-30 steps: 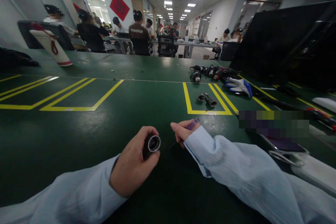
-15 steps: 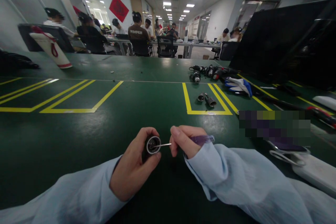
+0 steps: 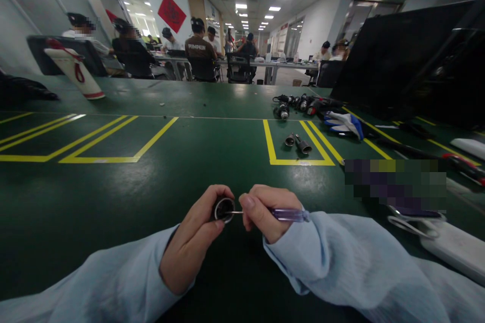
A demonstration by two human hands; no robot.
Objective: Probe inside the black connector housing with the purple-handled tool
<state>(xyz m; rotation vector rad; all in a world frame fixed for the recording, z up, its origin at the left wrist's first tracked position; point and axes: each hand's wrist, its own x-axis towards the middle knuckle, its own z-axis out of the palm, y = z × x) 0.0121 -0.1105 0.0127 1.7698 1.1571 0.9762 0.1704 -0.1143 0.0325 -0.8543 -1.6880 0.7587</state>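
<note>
My left hand [image 3: 193, 239] is wrapped round a small black cylinder with a silver rim [image 3: 223, 209], its open end turned to the right. My right hand [image 3: 265, 212] pinches a small screwdriver with a purple handle [image 3: 288, 214]; its thin metal shaft reaches into the cylinder's open end. Both hands rest low over the dark green table [image 3: 151, 186], near its front edge. Light blue sleeves cover both forearms.
Two small black parts [image 3: 299, 144] lie in a yellow-taped box. Several more black parts [image 3: 299, 103] and a white and blue glove [image 3: 344, 123] lie behind it. A dark monitor [image 3: 409, 60] stands at right, a white device [image 3: 450, 245] near right. People sit at far tables.
My right hand swung the screwdriver round from pointing away and brought its tip into the cylinder's open end. My left hand lifted slightly and closed in toward the right hand.
</note>
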